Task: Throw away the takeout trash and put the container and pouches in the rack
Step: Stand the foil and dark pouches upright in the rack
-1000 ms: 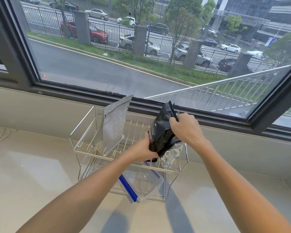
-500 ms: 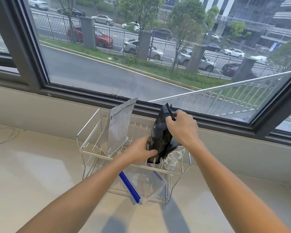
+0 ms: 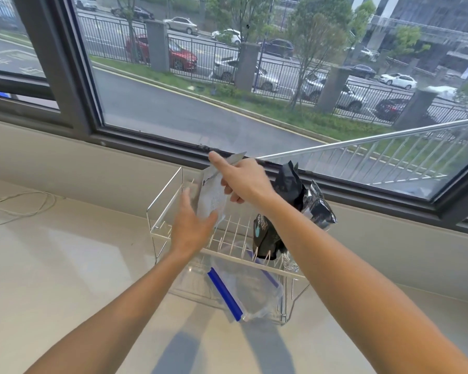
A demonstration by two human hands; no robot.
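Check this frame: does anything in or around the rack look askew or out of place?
The clear container with the blue strip sits tilted on the rack's lower tier, one corner poking past the front edge. The black pouch leans crumpled to the right. Nothing is spilled.

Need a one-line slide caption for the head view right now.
Both hands, left and right, hold the silver pouch over the wire rack; black pouch stands inside.
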